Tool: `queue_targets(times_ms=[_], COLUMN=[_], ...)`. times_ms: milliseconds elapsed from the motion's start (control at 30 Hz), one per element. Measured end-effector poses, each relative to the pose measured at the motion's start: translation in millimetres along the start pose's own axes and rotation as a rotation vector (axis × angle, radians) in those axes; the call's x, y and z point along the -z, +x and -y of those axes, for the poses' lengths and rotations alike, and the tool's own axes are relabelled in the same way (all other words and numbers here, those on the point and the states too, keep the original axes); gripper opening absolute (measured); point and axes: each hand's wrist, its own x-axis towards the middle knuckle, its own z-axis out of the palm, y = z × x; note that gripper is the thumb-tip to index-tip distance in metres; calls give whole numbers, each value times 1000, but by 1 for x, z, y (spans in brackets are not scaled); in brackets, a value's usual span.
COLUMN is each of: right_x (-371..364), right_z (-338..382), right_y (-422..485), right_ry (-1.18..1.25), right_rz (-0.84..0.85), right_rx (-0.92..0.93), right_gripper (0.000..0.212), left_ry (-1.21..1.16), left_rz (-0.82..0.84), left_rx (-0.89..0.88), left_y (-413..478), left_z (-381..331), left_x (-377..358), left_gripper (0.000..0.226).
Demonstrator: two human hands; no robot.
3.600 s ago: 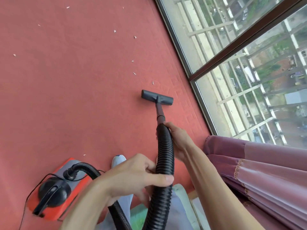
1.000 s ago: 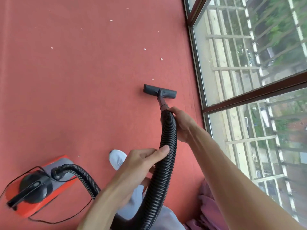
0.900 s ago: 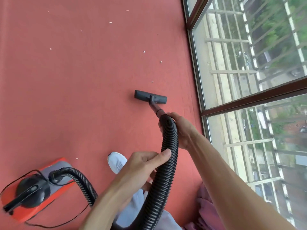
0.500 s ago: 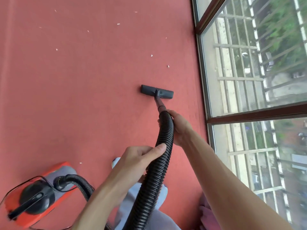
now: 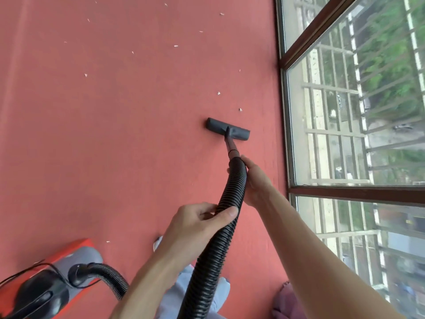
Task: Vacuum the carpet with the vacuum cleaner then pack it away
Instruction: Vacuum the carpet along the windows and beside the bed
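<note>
Firmly, the hose [image 5: 231,188] is gripped in the curled left hand [image 5: 195,226] and, further up, the right hand [image 5: 256,180], with the nozzle [image 5: 227,129] set flat near the window-side edge of the carpet [image 5: 115,134].

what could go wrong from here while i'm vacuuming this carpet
The small white scraps lie scattered across the red carpet; the flat dark floor nozzle sits near the grey window frame, so far ones may be missed.
The black ribbed hose, held by the left hand and right hand, loops back to the red and grey vacuum canister; a long reach might tug it over.
</note>
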Motion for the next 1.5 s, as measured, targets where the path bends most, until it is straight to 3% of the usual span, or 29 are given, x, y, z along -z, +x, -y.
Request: queue_targets(times_ms=[267, 567, 767, 1000, 1100, 1267, 1400, 1500], right_x=[-9, -19, -23, -35, -44, -60, -67, -66], right_z=[16, 54, 108, 147, 140, 143, 160, 182], right_y=[-10, 49, 69, 41, 42, 72, 102, 103], right_ry=[72, 61, 52, -9, -22, -55, -119, -105], right_rz=[84, -16, 33, 131, 142, 79, 29, 43], right_rx=[-74, -88, -125, -157, -171, -82, -43, -22], right_gripper=[33, 37, 34, 32, 30, 33, 59, 54], left_ry=[35, -20, 30, 75, 105, 99, 73, 31], left_rz=[97, -29, -112, 123, 141, 11, -228, -258], left_rx=[1, 58, 42, 16, 41, 93, 57, -12], left_y=[7, 56, 93, 82, 79, 94, 116, 123], left_z=[-30, -45, -78, -122, -128, -130, -129, -134], left_x=[25, 0, -28, -7, 4, 0, -19, -29], left_gripper=[28, 26, 27, 33, 29, 17, 9, 7])
